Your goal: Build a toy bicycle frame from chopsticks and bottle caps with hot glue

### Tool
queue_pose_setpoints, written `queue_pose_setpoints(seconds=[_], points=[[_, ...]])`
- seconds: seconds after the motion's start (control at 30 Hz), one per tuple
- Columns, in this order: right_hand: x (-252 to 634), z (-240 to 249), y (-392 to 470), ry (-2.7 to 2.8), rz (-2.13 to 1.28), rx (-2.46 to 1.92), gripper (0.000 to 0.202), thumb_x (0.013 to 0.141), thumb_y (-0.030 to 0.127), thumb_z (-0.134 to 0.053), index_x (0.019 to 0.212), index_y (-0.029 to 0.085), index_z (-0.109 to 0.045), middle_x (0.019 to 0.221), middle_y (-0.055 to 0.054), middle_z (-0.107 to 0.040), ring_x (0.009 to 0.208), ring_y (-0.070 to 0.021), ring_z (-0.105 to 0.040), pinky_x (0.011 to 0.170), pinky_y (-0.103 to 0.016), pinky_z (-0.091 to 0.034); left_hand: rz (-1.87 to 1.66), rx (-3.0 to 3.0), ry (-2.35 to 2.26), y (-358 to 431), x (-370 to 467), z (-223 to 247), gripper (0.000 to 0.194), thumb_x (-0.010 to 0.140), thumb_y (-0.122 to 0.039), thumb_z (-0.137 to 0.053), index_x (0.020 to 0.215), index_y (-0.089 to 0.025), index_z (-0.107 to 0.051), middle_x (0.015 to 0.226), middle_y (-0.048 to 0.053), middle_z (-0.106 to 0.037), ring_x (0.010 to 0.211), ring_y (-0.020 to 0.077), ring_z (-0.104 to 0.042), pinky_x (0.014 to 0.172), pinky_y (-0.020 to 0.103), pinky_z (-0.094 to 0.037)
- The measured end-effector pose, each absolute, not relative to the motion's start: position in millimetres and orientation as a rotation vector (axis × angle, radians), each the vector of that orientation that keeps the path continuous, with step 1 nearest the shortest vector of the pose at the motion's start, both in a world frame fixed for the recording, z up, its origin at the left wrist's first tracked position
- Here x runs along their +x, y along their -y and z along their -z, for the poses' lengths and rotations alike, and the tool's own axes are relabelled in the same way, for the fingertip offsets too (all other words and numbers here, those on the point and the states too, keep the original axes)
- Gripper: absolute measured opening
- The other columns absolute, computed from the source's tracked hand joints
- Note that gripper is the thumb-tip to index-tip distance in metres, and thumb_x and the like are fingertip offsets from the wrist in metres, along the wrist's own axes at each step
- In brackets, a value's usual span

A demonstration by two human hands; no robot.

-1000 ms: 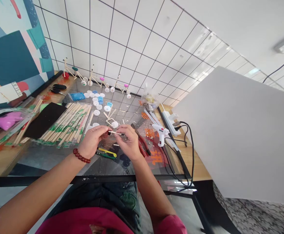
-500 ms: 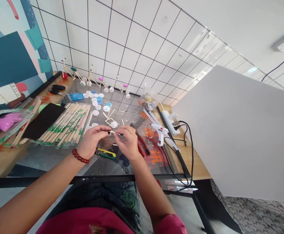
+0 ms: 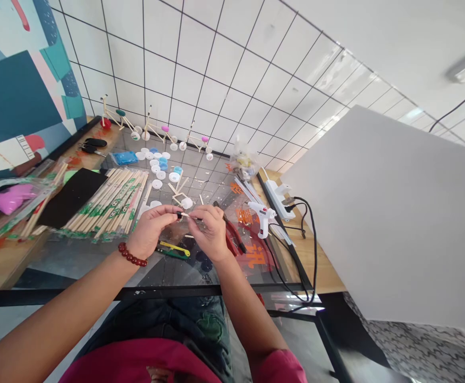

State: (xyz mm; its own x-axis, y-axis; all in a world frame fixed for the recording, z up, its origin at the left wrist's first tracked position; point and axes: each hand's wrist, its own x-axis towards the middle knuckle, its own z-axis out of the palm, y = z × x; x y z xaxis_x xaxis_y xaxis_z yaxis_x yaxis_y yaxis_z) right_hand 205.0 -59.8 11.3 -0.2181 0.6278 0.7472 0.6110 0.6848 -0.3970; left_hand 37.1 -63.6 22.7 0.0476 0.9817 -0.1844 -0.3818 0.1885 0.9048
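Note:
Both of my hands meet over the glass table point(image 3: 152, 276) at a short pale wooden stick point(image 3: 185, 215) with black at its ends. My left hand point(image 3: 149, 234) is closed, pinching the stick's black left end between thumb and fingers. On the other end, my right hand point(image 3: 209, 234) is also closed in a pinch; its fingers hide part of the stick. Just beyond the hands lies a small stick frame point(image 3: 173, 190) with a white bottle cap point(image 3: 186, 203). Below the hands rests a yellow and green utility knife point(image 3: 173, 249). Red-handled pliers point(image 3: 235, 236) lie right of my right hand.
Bundled wrapped chopsticks point(image 3: 108, 205) and a black sheet point(image 3: 73, 198) lie left. Several caps point(image 3: 157, 184) and a blue packet point(image 3: 124, 158) sit farther back, before small stick bicycles point(image 3: 158, 133). At right are a white glue gun point(image 3: 261, 217), a power strip point(image 3: 279, 199) and black cables point(image 3: 314, 239).
The stick between my fingers has turned slightly, and my right fingertips have shifted a little on it. Everything else on the table stays in place.

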Motion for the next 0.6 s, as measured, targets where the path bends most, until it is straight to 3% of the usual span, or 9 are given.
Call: queue_pose_setpoints(seconds=[0.6], points=[[204.2,-11.2,61.9,1.932,-0.035,-1.031,0.005,0.089,0.021,-0.063,0.091,0.025,-0.066,0.091,-0.001,-0.073,0.089,-0.0171,-0.068,0.087,-0.036,-0.035,-1.230,0.840,-1.018,64.8,37.3,-20.7,0.016,0.061,-0.029,-0.078,0.072,-0.018,-0.075,0.068,0.002,-0.068,0.060,0.0146,-0.058,0.060,0.028,-0.045]])
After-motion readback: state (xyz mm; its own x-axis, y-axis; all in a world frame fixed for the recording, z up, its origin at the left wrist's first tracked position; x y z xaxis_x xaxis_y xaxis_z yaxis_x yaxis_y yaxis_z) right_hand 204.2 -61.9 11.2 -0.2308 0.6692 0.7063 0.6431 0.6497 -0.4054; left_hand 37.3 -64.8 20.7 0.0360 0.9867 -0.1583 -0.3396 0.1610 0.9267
